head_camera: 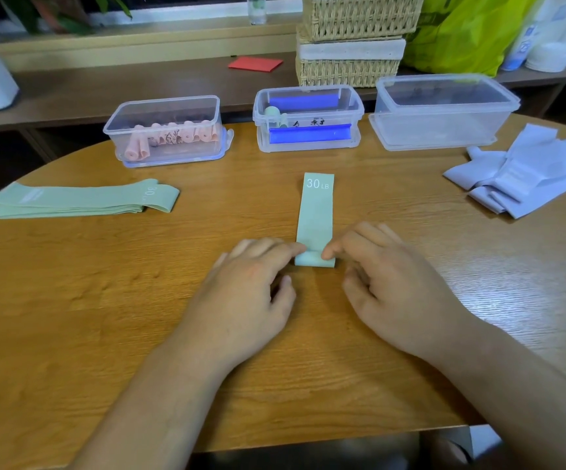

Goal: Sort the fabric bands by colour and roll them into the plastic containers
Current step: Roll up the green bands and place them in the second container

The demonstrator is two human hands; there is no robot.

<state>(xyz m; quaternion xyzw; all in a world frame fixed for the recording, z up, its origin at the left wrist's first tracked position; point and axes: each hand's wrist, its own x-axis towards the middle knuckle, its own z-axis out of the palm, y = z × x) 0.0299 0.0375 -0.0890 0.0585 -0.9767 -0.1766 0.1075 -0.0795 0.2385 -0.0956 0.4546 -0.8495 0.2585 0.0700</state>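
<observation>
Both our left hand (pixel 252 283) and right hand (pixel 393 283) press forefingers on green band (pixel 315 215), neither clasping it, "30 LB" at 12 o'clock

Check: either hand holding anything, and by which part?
No closed grip. Left hand and right hand each press an index fingertip on the folded near end of the mint band, one per side; thumbs off it.

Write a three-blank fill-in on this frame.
The left hand and right hand press the near end of a green band printed ___ LB.
The left container holds rolls coloured ___.
On the table, the pile of pale bands lies at the ___.
Missing: 30; pink; right.
</observation>
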